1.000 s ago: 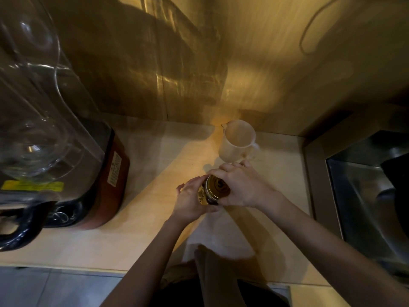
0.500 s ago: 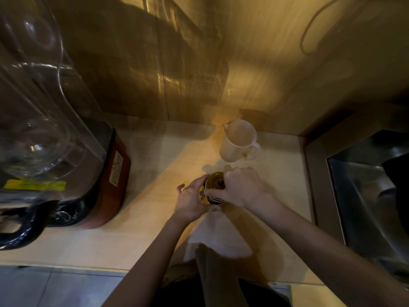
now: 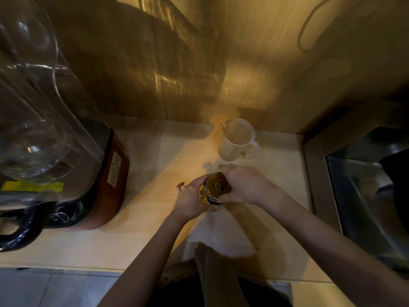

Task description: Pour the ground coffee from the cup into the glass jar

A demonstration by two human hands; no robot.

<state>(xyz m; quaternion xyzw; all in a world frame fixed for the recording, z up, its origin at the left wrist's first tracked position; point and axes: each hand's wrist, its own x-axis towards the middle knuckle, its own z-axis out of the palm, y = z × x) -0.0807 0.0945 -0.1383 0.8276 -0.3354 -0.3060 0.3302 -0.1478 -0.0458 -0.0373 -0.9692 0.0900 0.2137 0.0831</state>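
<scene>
Two hands on one jar, mid-worktop (image 3: pixel 93 247). Biggest item: blender (image 3: pixel 51 138) at the worktop's left edge, top cropped, idle. Sink (image 3: pixel 363 196) off the right edge, contents too dark to read.

Cup (image 3: pixel 236 140) stands upright near the back edge, just behind the hands, untouched. White, spouted, handle to the right. Can't see coffee inside; interior reads pale.

Glass jar (image 3: pixel 204 197) is held just above or on the worktop, tilted toward the camera. Left hand (image 3: pixel 190 200) is clenched around its body. Right hand (image 3: pixel 245 185) is wrapped over the gold lid (image 3: pixel 218 186).

Change over the last second: right hand has rotated around the lid, knuckles shifted back, lid face now more exposed. Jar position roughly the same. Reads as unscrewing in progress, my judgement. Lid looks still seated, so the pour hasn't started; next is lid off, jar down, then the cup.

Hard to tell: jar glass mostly hidden behind fingers, fill level unknown, thread gap not visible. Lighting dim and amber. Pale patch (image 3: pixel 221 235) near the front edge, possibly a cloth, unclear.
</scene>
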